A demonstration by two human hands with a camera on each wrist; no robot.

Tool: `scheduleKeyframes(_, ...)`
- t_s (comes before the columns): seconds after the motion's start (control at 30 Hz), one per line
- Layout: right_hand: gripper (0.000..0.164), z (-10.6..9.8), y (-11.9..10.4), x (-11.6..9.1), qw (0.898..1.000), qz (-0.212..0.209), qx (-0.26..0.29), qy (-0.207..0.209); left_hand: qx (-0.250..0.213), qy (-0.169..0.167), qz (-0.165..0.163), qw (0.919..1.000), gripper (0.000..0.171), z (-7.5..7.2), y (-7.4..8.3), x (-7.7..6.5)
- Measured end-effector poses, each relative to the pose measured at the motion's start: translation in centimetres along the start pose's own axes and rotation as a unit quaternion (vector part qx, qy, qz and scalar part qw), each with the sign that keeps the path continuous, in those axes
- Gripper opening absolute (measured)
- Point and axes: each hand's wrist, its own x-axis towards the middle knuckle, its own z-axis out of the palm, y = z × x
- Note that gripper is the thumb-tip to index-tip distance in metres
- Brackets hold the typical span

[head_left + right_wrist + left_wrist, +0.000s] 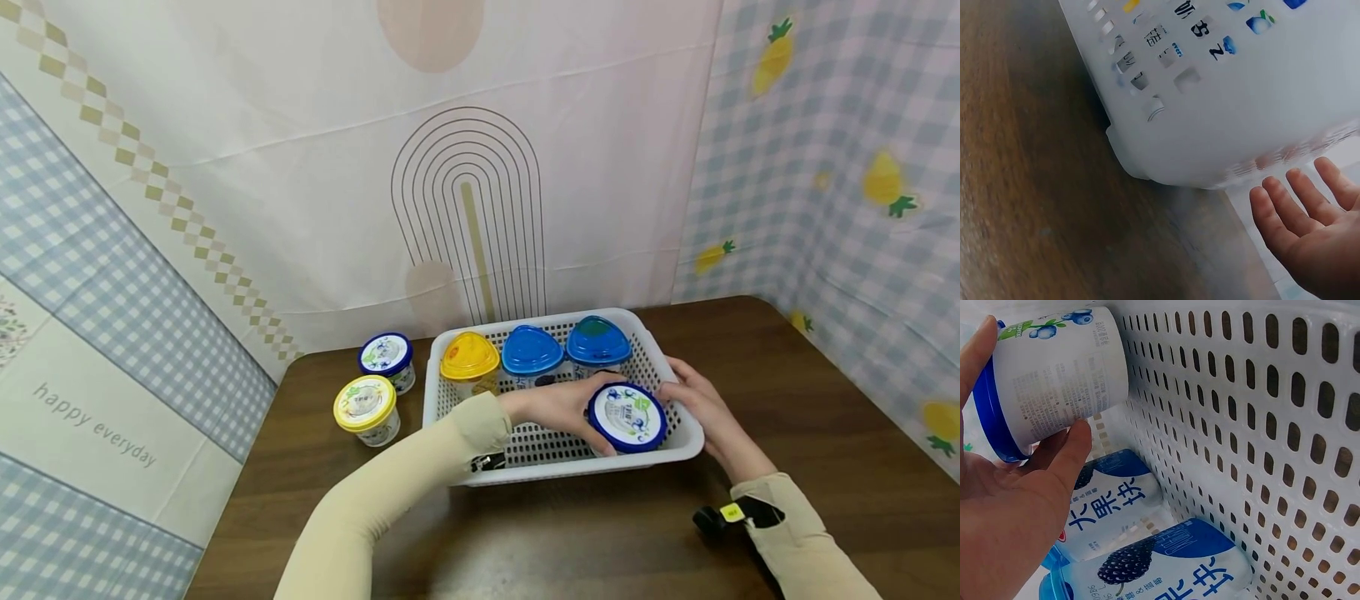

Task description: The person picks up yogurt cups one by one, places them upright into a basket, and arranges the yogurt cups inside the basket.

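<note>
In the head view my left hand (558, 410) grips a tub with a dark blue lid (627, 417) at the front right corner of a white perforated basket (555, 475). The left wrist view shows blueberry pictures on this tilted white tub (1063, 381), fingers around its side. Against the basket's right side, my right hand (701, 408) has its thumb at the rim. Its slightly bent fingers (1297, 215) lie along the outside wall. Inside the basket, at the back, stand a yellow-lidded cup (469, 357) and two blue-lidded cups, one in the middle (532, 351), one at right (597, 340).
Left of the basket, a blue-lidded tub (386, 354) and a yellow-lidded tub (366, 404) stand on the dark wooden table (540, 542). Patterned cloth (330, 208) hangs behind the table and along its sides.
</note>
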Motion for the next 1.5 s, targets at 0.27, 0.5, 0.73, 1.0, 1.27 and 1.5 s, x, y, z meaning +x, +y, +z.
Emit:
scheduleKeyframes(0.27,0.070,0.1,-0.1,0.0,1.000,0.004,-0.007,0.015,0.013,0.002,0.003,0.9999,0.102,-0.1,-0.3,0.0)
scheduleKeyframes(0.5,0.069,0.1,-0.1,-0.1,0.999,0.003,-0.023,0.023,0.020,0.000,-0.003,0.9998,0.103,-0.1,0.0,-0.1)
scheduleKeyframes(0.73,0.065,0.0,-0.2,-0.4,0.998,-0.012,-0.050,0.035,0.023,-0.002,-0.012,0.9997,0.105,0.0,0.2,-0.1)
scheduleKeyframes(1.0,0.060,0.0,-0.6,-0.8,0.990,-0.024,-0.121,0.072,0.032,-0.001,-0.013,0.9994,0.105,-0.1,0.2,-0.1)
scheduleKeyframes(1.27,0.058,-0.2,-0.8,-1.0,0.982,-0.049,-0.161,0.089,0.038,0.007,-0.016,0.9991,0.107,0.0,0.1,0.0)
scheduleKeyframes(1.5,0.058,-0.4,-0.8,-1.1,0.979,-0.052,-0.175,0.091,0.039,0.014,-0.011,0.9991,0.110,0.1,0.1,0.1)
